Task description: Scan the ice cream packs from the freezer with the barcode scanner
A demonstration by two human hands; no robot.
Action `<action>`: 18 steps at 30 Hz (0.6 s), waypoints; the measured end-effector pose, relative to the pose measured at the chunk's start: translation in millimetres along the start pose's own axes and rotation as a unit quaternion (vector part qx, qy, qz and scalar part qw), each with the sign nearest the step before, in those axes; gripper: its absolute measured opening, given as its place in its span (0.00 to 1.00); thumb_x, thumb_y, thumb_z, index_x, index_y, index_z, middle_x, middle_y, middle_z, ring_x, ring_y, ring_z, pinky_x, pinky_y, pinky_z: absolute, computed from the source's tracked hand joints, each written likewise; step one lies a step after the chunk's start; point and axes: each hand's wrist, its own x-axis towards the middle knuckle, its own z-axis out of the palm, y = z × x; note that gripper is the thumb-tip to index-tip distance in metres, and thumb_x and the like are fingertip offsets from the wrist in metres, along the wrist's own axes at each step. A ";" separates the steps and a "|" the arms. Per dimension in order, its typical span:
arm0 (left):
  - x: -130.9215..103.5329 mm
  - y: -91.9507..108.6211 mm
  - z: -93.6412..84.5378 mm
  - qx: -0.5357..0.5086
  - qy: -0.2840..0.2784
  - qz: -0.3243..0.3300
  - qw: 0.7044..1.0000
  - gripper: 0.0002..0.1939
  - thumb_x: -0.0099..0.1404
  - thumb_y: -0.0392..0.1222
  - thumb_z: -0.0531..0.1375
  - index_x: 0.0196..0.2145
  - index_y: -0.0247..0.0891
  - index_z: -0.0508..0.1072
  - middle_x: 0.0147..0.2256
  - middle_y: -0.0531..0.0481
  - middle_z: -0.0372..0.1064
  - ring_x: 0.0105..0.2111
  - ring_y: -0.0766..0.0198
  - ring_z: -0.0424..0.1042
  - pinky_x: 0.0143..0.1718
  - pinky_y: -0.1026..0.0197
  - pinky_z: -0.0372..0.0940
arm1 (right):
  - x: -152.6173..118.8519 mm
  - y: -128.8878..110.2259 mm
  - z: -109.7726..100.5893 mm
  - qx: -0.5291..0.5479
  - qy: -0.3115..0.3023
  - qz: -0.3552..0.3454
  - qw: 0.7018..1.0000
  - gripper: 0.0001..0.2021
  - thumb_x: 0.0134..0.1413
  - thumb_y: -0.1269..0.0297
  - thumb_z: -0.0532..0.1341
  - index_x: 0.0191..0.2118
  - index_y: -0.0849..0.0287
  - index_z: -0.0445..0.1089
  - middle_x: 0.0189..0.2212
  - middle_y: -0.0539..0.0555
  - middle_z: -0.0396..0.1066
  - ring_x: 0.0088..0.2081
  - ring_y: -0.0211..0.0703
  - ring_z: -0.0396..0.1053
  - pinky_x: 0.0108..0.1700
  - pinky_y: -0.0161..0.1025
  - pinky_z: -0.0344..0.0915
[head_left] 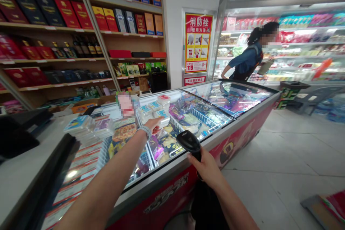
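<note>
Boxed goods (64, 10) are lining the wall shelves at far left, while a stack of clear tubs (78, 125) is sitting by the left end of the chest freezer (242, 122). The left hand (155, 125), wearing a pale wristband, is touching a clear plastic box (163, 119) beside a cluster of similar boxes (155, 106), between the freezer's near and far edges; whether its fingers are gripping that box, I cannot tell. Frozen packets (168, 138) are lying below it. Just over the near edge, the right hand (207, 165) is gripping a black handheld scanner (188, 142) by its handle. Beyond the freezer's right part, a person in blue (242, 63) is standing before refrigerated shelves (302, 46).
</note>
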 end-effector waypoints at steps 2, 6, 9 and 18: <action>-3.6 -0.9 -3.6 -0.008 -0.017 -0.005 1.000 0.23 0.47 0.57 0.69 0.30 0.37 0.70 0.21 0.49 0.68 0.19 0.63 0.68 0.24 0.59 0.64 | 0.0 0.0 1.8 -0.001 0.004 -0.002 1.000 0.17 0.56 0.59 0.60 0.49 0.61 0.70 0.41 0.57 0.77 0.44 0.53 0.74 0.47 0.44 0.68; -8.3 -2.6 -17.3 -0.020 -0.034 0.004 0.999 0.17 0.59 0.53 0.64 0.32 0.34 0.70 0.24 0.51 0.70 0.21 0.69 0.67 0.25 0.62 0.65 | 0.9 -1.5 7.4 0.000 -0.012 0.000 1.000 0.16 0.56 0.60 0.60 0.48 0.61 0.71 0.40 0.57 0.77 0.43 0.53 0.74 0.47 0.44 0.67; -11.7 -8.6 -33.5 -0.037 -0.028 0.040 0.998 0.16 0.55 0.50 0.67 0.30 0.33 0.71 0.24 0.50 0.71 0.21 0.68 0.68 0.26 0.62 0.65 | 2.0 -2.8 12.4 0.001 -0.020 -0.002 1.000 0.16 0.56 0.60 0.60 0.48 0.61 0.70 0.42 0.58 0.77 0.45 0.54 0.73 0.48 0.45 0.67; -38.4 -68.3 -99.3 -0.039 0.035 0.232 0.971 0.18 0.47 0.56 0.67 0.23 0.38 0.72 0.22 0.50 0.69 0.24 0.63 0.67 0.26 0.63 0.61 | 4.3 -24.2 38.0 -0.007 -0.071 -0.020 0.997 0.14 0.56 0.61 0.60 0.47 0.61 0.70 0.42 0.59 0.76 0.45 0.54 0.73 0.47 0.45 0.66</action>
